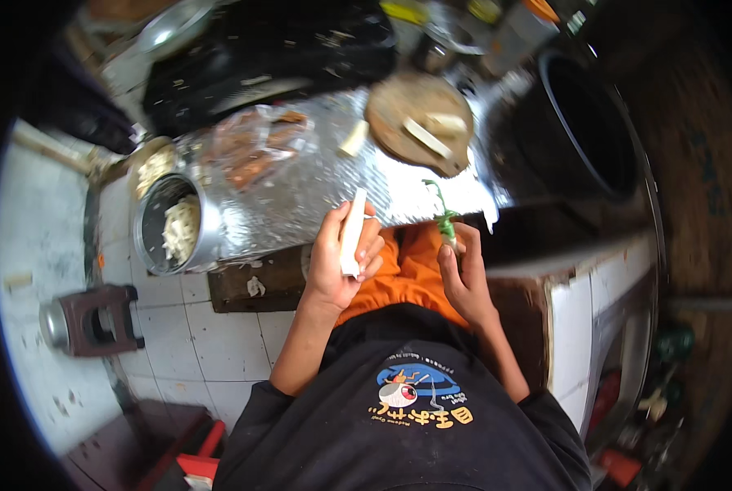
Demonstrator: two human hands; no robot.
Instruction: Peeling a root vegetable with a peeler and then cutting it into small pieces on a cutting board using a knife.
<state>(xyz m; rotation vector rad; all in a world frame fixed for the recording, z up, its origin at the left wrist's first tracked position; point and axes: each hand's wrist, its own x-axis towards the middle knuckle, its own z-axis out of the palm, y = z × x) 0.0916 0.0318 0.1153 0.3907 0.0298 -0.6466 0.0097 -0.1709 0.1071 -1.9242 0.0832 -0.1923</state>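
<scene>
My left hand (341,251) grips a pale, straight-sided stick of root vegetable (353,233), held upright between thumb and fingers. In my right hand (464,270) is a small tool (446,227) wound with green cord, one loose end curling up; my fingers hide the rest of it. Beyond my hands lies a round wooden cutting board (397,116) carrying a pale cut strip (426,138) and a thicker pale piece (446,123). Another pale chunk (354,139) rests left of the board on the shiny foil-like surface (323,178).
At left, a metal pot (201,230) holds pale shreds, with a second container of shreds (155,169) behind it. A clear plastic bag of orange-brown pieces (258,147) lies nearby. A large dark tub (562,123) stands right, a black stove-like slab (268,55) behind, a brown stool (99,322) left.
</scene>
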